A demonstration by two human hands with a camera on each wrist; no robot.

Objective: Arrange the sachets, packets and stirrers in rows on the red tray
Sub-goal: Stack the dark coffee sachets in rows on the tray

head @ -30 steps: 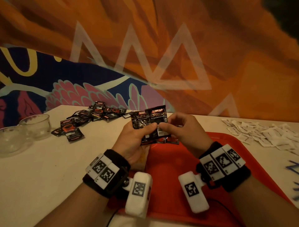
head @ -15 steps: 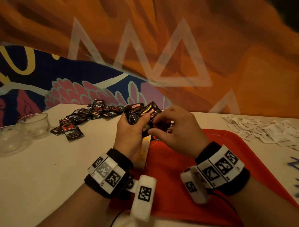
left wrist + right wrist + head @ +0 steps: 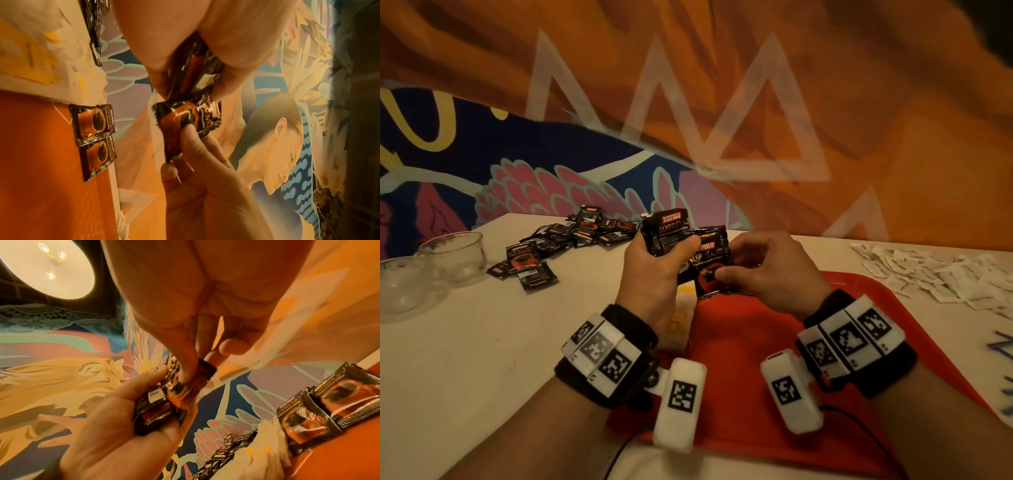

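My left hand [image 3: 654, 270] grips a small stack of black coffee sachets [image 3: 664, 236] above the far left corner of the red tray [image 3: 739, 342]. My right hand [image 3: 767, 270] pinches one sachet [image 3: 710, 263] off the front of that stack, between thumb and forefinger. The left wrist view shows this pinched sachet [image 3: 185, 123] and two sachets [image 3: 94, 134] lying side by side on the tray. The right wrist view shows the stack [image 3: 154, 408] in the left palm and the two laid sachets [image 3: 320, 408].
A heap of black sachets [image 3: 571, 236] lies on the white table at the far left. White packets [image 3: 935, 274] are spread at the far right. Two glass bowls [image 3: 431, 267] stand at the left edge. A white and yellow paper [image 3: 678, 322] lies by the tray's left rim.
The hands tilted the stack down and then raised it upright again. The right hand has now drawn one sachet lower and to the right of the stack.
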